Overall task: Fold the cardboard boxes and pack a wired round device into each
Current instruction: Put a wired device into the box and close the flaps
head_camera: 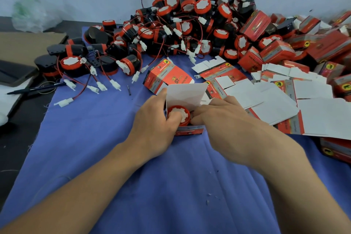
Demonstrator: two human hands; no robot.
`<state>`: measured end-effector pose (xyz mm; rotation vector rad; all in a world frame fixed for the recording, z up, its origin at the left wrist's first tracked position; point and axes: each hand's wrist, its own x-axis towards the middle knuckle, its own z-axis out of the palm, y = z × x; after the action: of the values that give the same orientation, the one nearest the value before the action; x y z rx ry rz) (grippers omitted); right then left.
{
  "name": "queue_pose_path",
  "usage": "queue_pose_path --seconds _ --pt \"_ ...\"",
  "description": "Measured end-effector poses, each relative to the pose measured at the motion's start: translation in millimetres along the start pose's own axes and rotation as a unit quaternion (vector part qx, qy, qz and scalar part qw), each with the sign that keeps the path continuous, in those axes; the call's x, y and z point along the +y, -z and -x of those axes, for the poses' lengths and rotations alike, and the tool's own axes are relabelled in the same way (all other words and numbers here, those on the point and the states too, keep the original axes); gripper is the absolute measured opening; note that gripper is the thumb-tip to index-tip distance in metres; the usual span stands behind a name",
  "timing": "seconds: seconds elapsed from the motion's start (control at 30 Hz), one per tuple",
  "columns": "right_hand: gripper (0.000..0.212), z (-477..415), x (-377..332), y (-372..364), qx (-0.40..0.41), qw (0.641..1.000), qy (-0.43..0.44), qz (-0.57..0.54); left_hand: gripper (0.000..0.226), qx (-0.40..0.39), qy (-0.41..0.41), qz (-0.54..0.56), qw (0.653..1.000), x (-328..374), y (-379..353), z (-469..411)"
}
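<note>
A small red cardboard box (187, 93) stands open on the blue cloth (98, 138), its white lid flap raised. Inside it sits a round red-and-black device (178, 113) with a white face. My left hand (157, 119) grips the box's left side, thumb on the device. My right hand (224, 118) presses at the box's right side, fingers tucked in beside the device. A big pile of wired round devices (186, 21) lies behind. Another half-folded box (167, 76) lies just beyond the one I hold.
Flat unfolded boxes (284, 100) spread out at the right. Finished red boxes (303, 47) are heaped at the far right. White connectors on red wires (98, 85) trail across the cloth at the left. A pen (38, 88) and brown cardboard (24, 47) lie at the left edge.
</note>
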<state>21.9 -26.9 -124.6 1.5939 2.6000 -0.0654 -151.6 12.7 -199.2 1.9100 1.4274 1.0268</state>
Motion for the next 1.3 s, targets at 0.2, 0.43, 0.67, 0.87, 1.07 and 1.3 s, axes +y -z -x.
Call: queue_pose_path --seconds 0.2,0.43,0.67,0.87,1.07,1.3 --pt "0.057 6 4 3 0.055 0.989 -0.062 -0.12 0.035 0.0 -0.009 0.002 1.0 1 0 0" --pt "0.012 -12 -8 -4 0.169 0.954 -0.185 -0.163 0.041 -0.004 -0.018 -0.006 1.0 1 -1 2" --pt "0.027 5 -12 2 0.118 0.979 -0.166 0.006 0.041 -0.014 -0.01 -0.005 1.0 3 0 3" --pt "0.023 5 -19 -4 0.017 0.997 -0.066 -0.026 0.042 -0.007 -0.013 -0.001 1.0 3 1 2" --pt "0.014 12 0 -9 -0.007 0.964 -0.097 -0.248 0.032 -0.019 -0.018 -0.001 1.0 5 1 3" --pt "0.04 4 -4 -16 0.204 0.944 -0.143 -0.216 0.041 -0.02 -0.02 0.001 1.0 5 0 5"
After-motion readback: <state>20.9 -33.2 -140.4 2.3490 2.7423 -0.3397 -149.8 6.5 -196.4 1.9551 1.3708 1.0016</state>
